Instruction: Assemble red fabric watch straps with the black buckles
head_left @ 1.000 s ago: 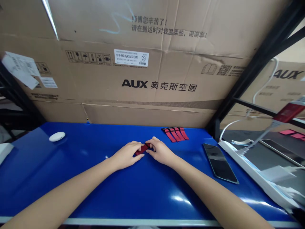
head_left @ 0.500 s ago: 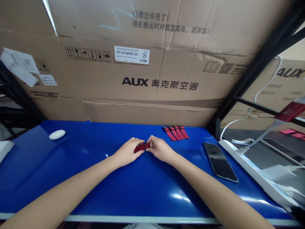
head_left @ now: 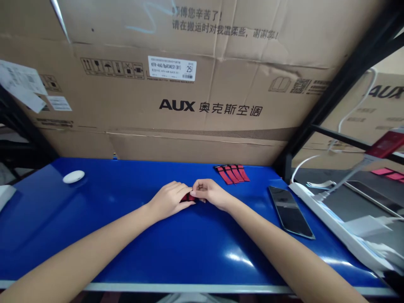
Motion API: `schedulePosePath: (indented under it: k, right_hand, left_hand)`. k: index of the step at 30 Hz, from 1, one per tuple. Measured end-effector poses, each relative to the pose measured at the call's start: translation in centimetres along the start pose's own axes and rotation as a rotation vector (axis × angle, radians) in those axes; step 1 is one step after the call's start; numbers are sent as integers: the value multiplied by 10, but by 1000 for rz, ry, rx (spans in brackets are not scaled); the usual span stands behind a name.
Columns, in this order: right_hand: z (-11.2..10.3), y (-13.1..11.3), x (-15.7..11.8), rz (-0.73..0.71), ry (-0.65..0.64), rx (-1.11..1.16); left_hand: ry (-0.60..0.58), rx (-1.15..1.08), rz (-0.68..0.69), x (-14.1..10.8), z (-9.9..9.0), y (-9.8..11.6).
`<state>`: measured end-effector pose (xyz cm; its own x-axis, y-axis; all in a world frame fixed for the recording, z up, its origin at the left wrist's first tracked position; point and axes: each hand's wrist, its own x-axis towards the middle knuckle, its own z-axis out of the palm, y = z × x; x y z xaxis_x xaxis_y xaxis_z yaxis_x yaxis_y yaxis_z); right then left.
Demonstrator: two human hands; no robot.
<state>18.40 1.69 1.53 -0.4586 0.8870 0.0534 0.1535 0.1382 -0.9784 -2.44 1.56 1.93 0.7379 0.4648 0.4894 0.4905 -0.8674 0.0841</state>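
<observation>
Cardboard [head_left: 189, 145] stands along the far edge of the blue counter [head_left: 164, 252], a white power strip [head_left: 342, 233] beside its right edge. Left hand [head_left: 168, 200] and right hand [head_left: 211, 194] meet mid-counter — fingers pinching. Phone [head_left: 291, 212] near the right edge; four red straps [head_left: 235, 173] toward the far right corner; white oval object [head_left: 73, 176] near the far left — and a short red strap [head_left: 190, 197] between both hands' fingertips.
</observation>
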Motion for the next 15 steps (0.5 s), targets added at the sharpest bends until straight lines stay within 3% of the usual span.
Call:
schedulePosePath:
  k: [6,15]
  right_hand:
    - [-1,-12,-6,-272,56,-238]
    - [3,-23,-17,-333,65,-399]
  left_hand:
    - [72,-142,-27,-3,1,0]
    - [90,-153,10,-4,2,1]
